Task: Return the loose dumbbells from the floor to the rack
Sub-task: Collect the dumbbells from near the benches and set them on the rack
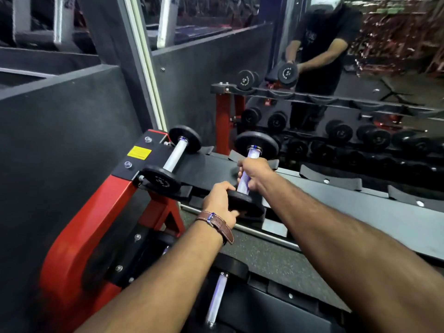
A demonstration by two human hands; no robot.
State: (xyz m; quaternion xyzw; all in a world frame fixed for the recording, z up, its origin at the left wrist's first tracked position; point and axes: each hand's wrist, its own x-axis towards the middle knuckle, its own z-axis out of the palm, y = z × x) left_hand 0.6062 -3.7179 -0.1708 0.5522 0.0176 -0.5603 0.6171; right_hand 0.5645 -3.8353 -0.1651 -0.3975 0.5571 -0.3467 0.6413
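A gym corner is seen, with dark padded walls, a speckled rubber floor and a wall mirror behind a red-framed dumbbell rack. Nearest, on the lower tier, one racked dumbbell is partly visible beneath the arms. On the top tier, at its left end, another dumbbell is already seated in its cradle. Just beside it, in the second cradle from that end, the held dumbbell is being set down, its near plate low over the front rail and its far plate toward the mirror. The left hand, with a brown watch strap on its wrist, is curled over the near plate's rim. The right hand is wrapped around the knurled handle, arm stretched forward. Further along the top tier, empty cradles are seen. The placement is judged nearly finished; whether more dumbbells are left on the floor cannot be told.
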